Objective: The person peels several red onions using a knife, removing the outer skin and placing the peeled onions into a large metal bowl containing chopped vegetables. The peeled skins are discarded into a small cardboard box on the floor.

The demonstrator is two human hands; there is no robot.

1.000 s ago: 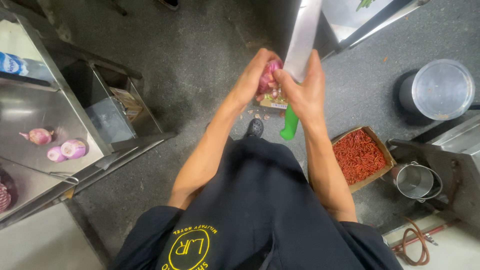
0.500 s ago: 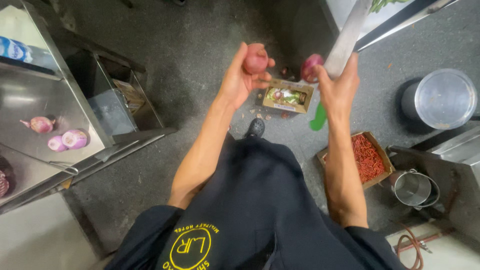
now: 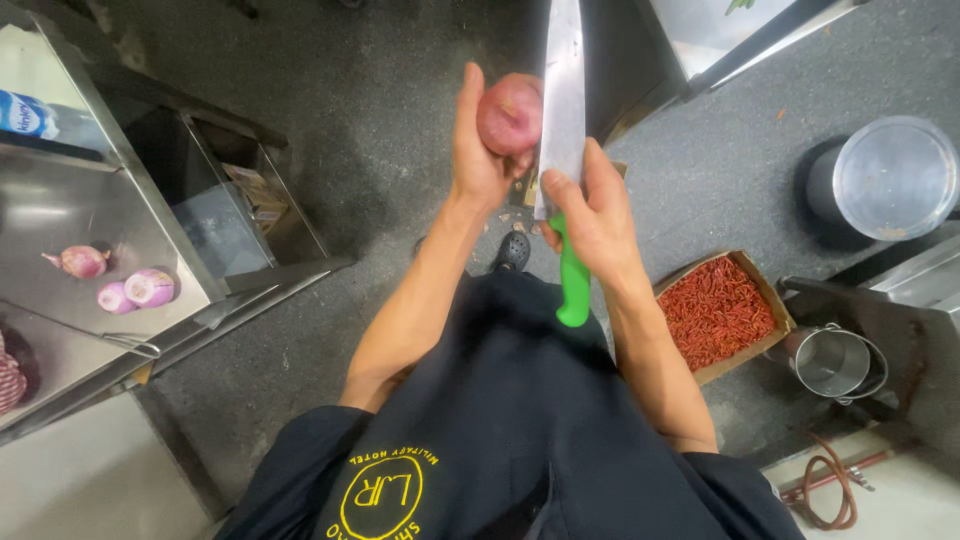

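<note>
My left hand (image 3: 478,150) holds a peeled red onion (image 3: 508,112) up in front of me, fingers wrapped around its left side. My right hand (image 3: 592,215) grips a large knife by its green handle (image 3: 573,285). The broad steel blade (image 3: 562,95) points away from me and lies flat against the onion's right side. Both hands are over the dark floor, above my black apron.
A steel counter (image 3: 120,250) at the left carries three more red onions (image 3: 150,287) and a plastic bottle (image 3: 30,115). A cardboard box of dried red chillies (image 3: 716,312) sits on the floor at the right, beside a small steel pot (image 3: 835,362) and a lidded pot (image 3: 888,178).
The hands were together, then parted with the onion in the left. Now the knife has come back and its blade rests against the onion.
</note>
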